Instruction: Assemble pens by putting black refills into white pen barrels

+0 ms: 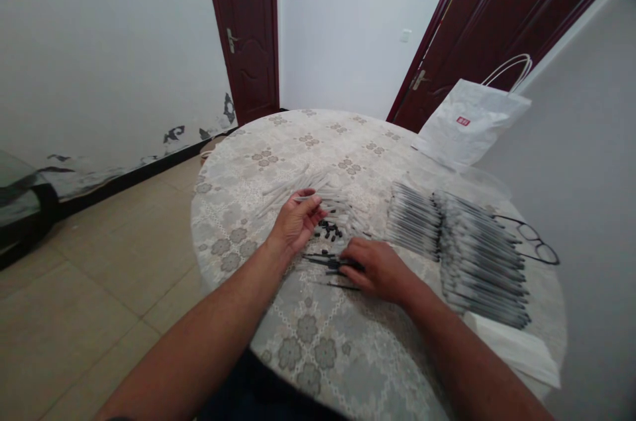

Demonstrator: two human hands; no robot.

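Note:
My left hand (297,221) is curled, pinching a clear pen barrel (311,197) from a loose pile of barrels (322,192) on the round table (318,335). My right hand (378,269) lies palm down with fingers closed over thin black refills (325,262) near the table's middle. Small black caps (329,231) are scattered between the two hands. To the right lie rows of finished pens (477,248).
A white paper bag (470,122) stands at the table's far right edge, and black eyeglasses (534,239) lie beside the pen rows. White paper (517,348) hangs off the near right edge. Two dark doors and a tiled floor surround the table.

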